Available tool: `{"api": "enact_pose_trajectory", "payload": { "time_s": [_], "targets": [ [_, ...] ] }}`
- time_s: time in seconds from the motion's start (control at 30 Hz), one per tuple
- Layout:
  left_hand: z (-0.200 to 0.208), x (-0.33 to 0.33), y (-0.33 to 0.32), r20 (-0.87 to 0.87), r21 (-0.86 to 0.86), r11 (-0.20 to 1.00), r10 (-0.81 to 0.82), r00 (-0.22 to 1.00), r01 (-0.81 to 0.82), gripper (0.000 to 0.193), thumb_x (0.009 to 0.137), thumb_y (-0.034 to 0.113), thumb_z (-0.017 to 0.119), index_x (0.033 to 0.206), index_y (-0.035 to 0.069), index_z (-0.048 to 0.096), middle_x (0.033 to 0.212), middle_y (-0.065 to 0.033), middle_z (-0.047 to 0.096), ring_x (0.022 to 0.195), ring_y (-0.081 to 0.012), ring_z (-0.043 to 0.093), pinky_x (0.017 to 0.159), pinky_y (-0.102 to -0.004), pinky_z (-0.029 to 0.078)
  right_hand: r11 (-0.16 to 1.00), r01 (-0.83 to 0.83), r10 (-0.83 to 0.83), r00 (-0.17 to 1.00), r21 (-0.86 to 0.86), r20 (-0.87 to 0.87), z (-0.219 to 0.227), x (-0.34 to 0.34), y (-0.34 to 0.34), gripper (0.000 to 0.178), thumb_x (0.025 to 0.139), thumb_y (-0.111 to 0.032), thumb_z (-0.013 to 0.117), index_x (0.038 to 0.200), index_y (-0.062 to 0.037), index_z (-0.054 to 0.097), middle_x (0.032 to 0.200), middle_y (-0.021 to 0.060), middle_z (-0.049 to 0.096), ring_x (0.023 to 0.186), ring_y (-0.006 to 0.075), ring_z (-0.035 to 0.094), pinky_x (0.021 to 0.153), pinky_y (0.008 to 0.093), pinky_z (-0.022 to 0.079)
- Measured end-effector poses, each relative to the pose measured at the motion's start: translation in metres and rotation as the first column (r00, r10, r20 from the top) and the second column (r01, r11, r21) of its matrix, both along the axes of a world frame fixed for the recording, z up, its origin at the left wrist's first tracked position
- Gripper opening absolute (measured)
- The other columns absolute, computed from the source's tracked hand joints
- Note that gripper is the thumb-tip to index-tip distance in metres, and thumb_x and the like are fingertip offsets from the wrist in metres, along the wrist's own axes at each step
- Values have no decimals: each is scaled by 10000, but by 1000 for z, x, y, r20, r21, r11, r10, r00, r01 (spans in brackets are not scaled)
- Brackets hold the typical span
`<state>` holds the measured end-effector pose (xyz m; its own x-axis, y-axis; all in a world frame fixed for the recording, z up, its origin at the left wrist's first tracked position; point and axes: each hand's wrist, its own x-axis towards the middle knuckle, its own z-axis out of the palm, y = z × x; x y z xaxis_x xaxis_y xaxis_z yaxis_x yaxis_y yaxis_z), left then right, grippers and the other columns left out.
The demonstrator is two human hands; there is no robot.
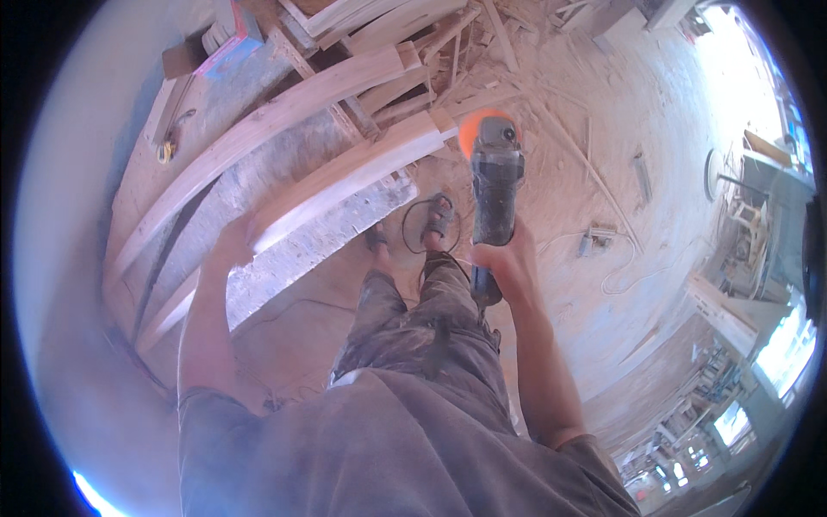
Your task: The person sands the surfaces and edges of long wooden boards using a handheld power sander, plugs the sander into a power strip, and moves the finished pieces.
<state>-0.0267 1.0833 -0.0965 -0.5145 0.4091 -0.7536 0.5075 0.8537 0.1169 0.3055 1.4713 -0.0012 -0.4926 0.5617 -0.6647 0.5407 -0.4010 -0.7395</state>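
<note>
My right hand [508, 260] is wrapped round the rear handle of a dark angle grinder [495, 194]. An orange disc [469, 131] shows at the grinder's head, close to the end of a curved wooden beam [345, 179]; whether the two touch I cannot tell. On the left, my left hand [231, 246] grips that same beam lower down, its fingers partly hidden. The beam lies along a rough, pale-topped bench [332, 237]. A second curved beam [267, 129] runs beside it on the far side.
Scrap boards and offcuts [457, 43] are heaped beyond the bench. Dust and shavings cover the floor [568, 146], where a thin strip of wood and a pale cable [620, 284] lie to the right. A dark cord loops near my feet [438, 220]. A wall [69, 172] rises at the left.
</note>
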Motion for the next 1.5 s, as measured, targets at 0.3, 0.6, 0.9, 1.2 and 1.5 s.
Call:
{"api": "enact_pose_trajectory", "payload": {
  "time_s": [0.3,0.6,0.9,1.2,1.5],
  "targets": [
    [1,7,5,-27,18,998,58,998,-57,834,667,-91,647,1480,27,502,1428,-249,581,1382,-380,514,1187,-420,398,989,-143,143,990,-49,7,-19,-10,14,465,614,-66,731,1061,3,623,873,46,649,778,153,634,727,299,516],
    [-10,7,-5,-27,26,994,103,994,-102,891,652,-95,679,1511,20,471,1477,-247,542,1410,-369,491,1195,-389,392,989,-92,97,994,-112,39,-18,-9,14,431,614,-62,741,1022,-6,614,825,41,613,729,166,626,694,325,526],
    [7,3,11,11,-31,998,57,998,-56,839,694,-64,634,1512,33,478,1455,-238,564,1375,-378,518,1177,-422,407,979,-198,192,974,41,122,-22,5,5,403,615,-48,728,1000,-7,617,831,38,629,730,164,619,690,324,513],
    [-9,0,-3,-21,37,996,76,997,-75,890,630,-105,698,1489,29,507,1424,-250,589,1371,-383,529,1161,-414,424,991,-132,134,988,-36,75,-20,-17,9,410,616,-45,726,1009,-2,617,833,44,632,742,169,621,707,329,513],
    [-4,-23,1,52,22,1000,-12,999,11,799,675,-58,695,1446,114,576,1444,-201,563,1409,-361,479,1173,-416,415,998,-35,41,994,-59,105,-17,10,16,410,627,-46,755,1013,-9,619,842,39,640,727,165,623,687,315,514]
  ]
}}
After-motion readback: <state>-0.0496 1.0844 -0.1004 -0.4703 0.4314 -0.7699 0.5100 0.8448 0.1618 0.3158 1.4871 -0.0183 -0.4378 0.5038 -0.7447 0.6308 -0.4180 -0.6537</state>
